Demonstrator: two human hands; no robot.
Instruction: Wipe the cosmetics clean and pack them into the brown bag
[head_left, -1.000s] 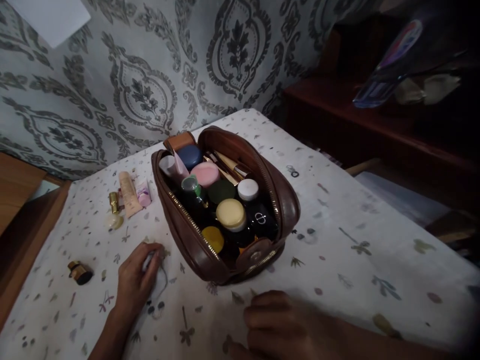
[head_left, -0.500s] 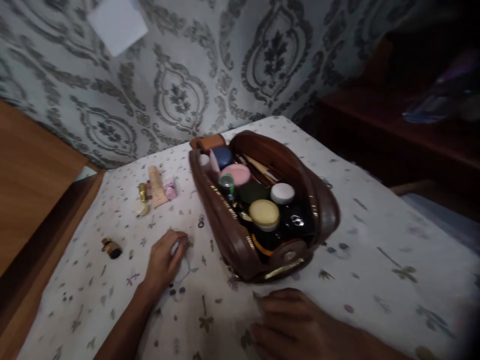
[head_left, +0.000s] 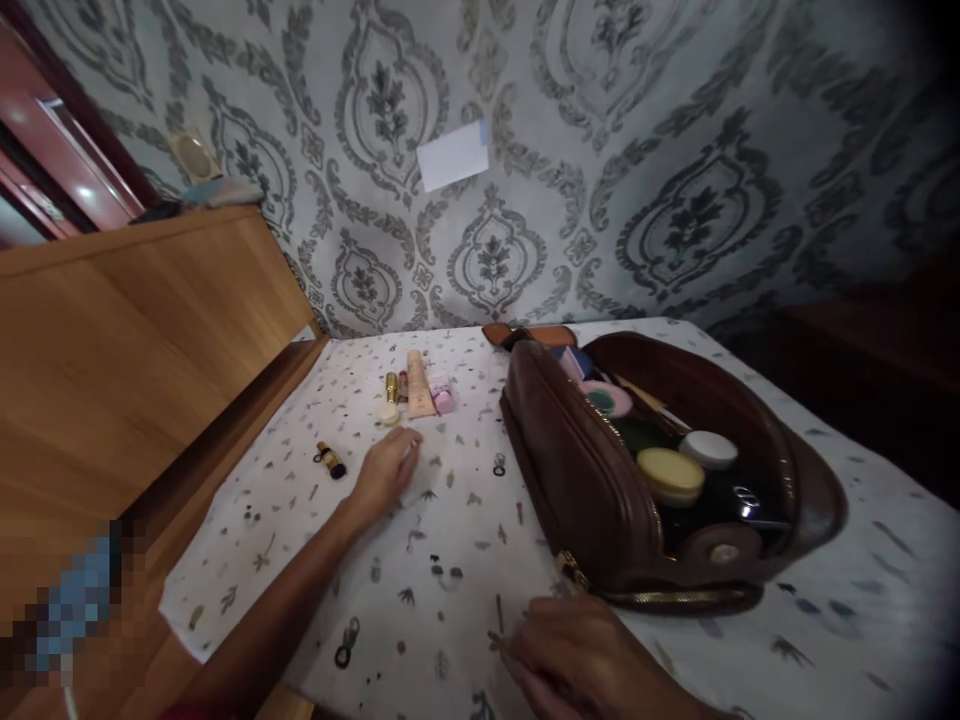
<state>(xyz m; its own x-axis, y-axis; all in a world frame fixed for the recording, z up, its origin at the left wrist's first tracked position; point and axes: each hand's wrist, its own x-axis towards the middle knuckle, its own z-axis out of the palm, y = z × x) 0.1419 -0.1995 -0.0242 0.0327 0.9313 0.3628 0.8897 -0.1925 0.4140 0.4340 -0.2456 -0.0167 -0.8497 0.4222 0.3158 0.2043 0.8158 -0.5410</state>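
Bag (head_left: 574, 480) is standing open on cloth (head_left: 262, 480), right hand (head_left: 570, 650) curled before it. Left hand (head_left: 386, 468), half-curled, is pointing toward a beige tube (head_left: 419, 388); whether either is pinching anything, I cannot tell.

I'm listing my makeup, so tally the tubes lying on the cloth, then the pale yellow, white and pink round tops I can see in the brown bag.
Beige tube: 1
Pink-capped tube: 1
Pale yellow top: 1
White top: 1
Pink top, partly covered: 1
Total: 5
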